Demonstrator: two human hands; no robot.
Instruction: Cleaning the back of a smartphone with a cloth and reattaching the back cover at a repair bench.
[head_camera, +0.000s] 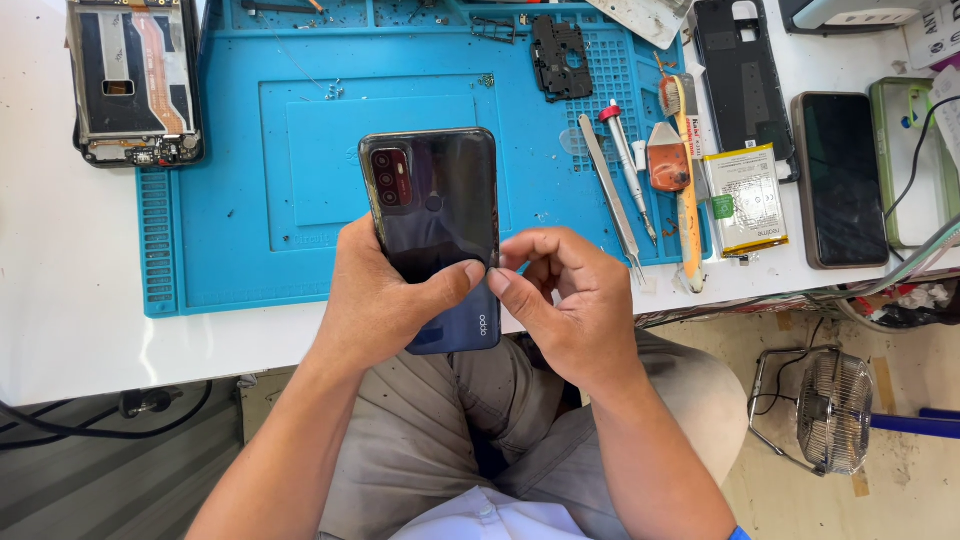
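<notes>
Head view is showing me holding a dark phone (437, 235) back-side up over the near edge of the bench (70, 300), partly above the blue mat (230, 200) and partly above my lap. Its long axis is running away from me, camera cluster at the far end, bottom end toward my body.

My left hand (385, 295) is cradling the phone from the left, palm under it, thumb lying across the back and pressing near the right edge. My right hand (560, 300) is coming in from the right side, its fingers (520, 262) curled and pressed together at that same right edge, thumb tip just beside my left thumb. So the phone is lying to the left of my right fingertips, and the right long edge is the place where both thumbs are meeting. Whether something thin is being pinched there, I cannot tell.

Near the right edge of the mat, tweezers (612, 195), a screwdriver (628, 165) and a battery (745, 200) are lying well apart from my hands; an opened phone (133, 80) is resting at the far left corner.
</notes>
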